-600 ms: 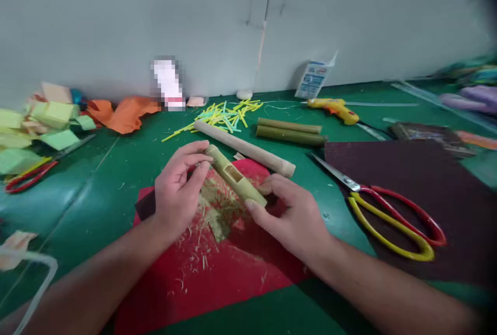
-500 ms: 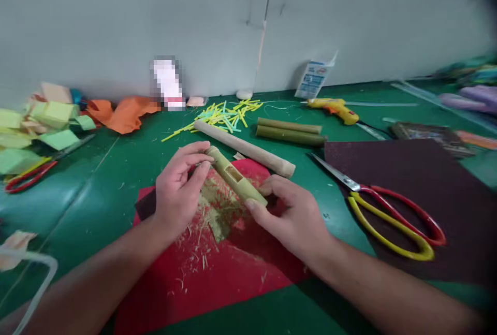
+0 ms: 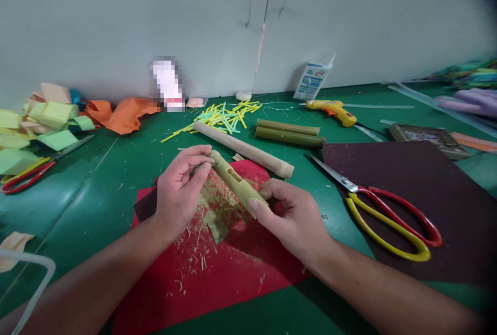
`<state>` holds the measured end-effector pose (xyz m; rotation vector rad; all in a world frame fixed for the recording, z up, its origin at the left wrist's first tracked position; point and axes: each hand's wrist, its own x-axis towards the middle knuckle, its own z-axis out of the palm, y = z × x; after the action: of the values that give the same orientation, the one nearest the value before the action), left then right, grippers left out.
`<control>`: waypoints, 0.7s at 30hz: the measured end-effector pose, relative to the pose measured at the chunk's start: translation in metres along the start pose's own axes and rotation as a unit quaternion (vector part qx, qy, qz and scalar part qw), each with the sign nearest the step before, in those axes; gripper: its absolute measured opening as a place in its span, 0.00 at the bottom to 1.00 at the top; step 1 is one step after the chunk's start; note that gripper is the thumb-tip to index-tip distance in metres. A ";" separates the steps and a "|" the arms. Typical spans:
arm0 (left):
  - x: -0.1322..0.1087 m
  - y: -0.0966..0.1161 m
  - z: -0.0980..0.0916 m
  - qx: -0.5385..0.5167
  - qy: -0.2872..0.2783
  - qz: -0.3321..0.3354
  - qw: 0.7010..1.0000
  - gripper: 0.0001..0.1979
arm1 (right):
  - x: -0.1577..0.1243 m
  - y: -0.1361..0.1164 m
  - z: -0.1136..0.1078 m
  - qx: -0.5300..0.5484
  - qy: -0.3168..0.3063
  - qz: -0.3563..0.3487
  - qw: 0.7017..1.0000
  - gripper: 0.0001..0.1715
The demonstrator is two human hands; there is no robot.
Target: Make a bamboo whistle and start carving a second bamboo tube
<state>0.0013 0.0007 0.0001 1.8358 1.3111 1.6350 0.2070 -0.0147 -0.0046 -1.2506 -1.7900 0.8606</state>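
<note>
While the right hand [image 3: 297, 216] grips the near end of a pale green bamboo tube [image 3: 233, 184] between thumb and fingers, the left hand's [image 3: 176, 190] thumb and fingertips close in a pinch against its far end. A small dark bit shows at that pinch, too small to make out, and I cannot tell whether those fingertips grip it or the tube. The tube slants between the two sets of fingers, a rectangular opening cut in its upper side; its underside is hidden.

Below the fingers, a red flat sheet [image 3: 217, 286] lies under pale shavings [image 3: 202, 216], partly covered by both forearms. Just beyond the tube lies a pale round wooden rod [image 3: 244, 147]; farther off, two olive-green bamboo pieces [image 3: 289, 135] lie side by side. To the right of the right fingers, metal scissors with red and yellow handles [image 3: 352, 186] rest partly on a dark brown sheet [image 3: 411, 185]. Well beyond the left fingers, an upright object [image 3: 167, 82] is pixelated past recognition. A whitish bent strip [image 3: 48, 267], left of the left forearm, is cut off by the view's edge.
</note>
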 end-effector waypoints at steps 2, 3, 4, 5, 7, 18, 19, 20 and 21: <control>0.000 -0.001 0.000 -0.001 0.000 0.003 1.000 0.05 | 0.000 0.000 0.000 -0.002 0.007 -0.014 1.000 0.18; 0.001 -0.001 0.000 -0.001 0.000 0.005 1.000 0.05 | 0.000 0.000 0.000 -0.004 0.014 -0.023 1.000 0.18; 0.001 -0.001 0.000 0.000 -0.002 0.005 1.000 0.05 | 0.000 0.000 0.000 -0.006 0.020 -0.031 0.999 0.18; 0.001 -0.001 0.000 0.001 -0.004 0.005 1.000 0.05 | 0.000 0.000 -0.001 -0.008 0.025 -0.040 0.999 0.17; 0.001 -0.001 0.000 0.004 -0.005 0.004 1.000 0.05 | 0.000 0.001 -0.001 -0.013 0.034 -0.052 0.998 0.16; 0.000 -0.004 0.000 -0.002 0.025 -0.011 1.000 0.05 | 0.003 0.005 0.001 -0.032 0.077 -0.048 0.995 0.09; 0.000 -0.004 0.000 -0.006 0.026 -0.010 1.000 0.05 | 0.003 0.004 0.001 -0.028 0.079 -0.045 0.995 0.09; 0.000 -0.005 0.000 -0.011 0.026 -0.010 1.000 0.05 | 0.002 0.004 0.001 -0.024 0.082 -0.043 0.995 0.09; -0.001 -0.005 0.000 -0.015 0.028 -0.010 0.999 0.05 | 0.002 0.004 0.001 -0.023 0.085 -0.043 0.995 0.09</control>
<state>-0.0006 0.0026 -0.0038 1.7669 1.3150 1.6978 0.2075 -0.0115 -0.0079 -1.2274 -1.7221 0.6486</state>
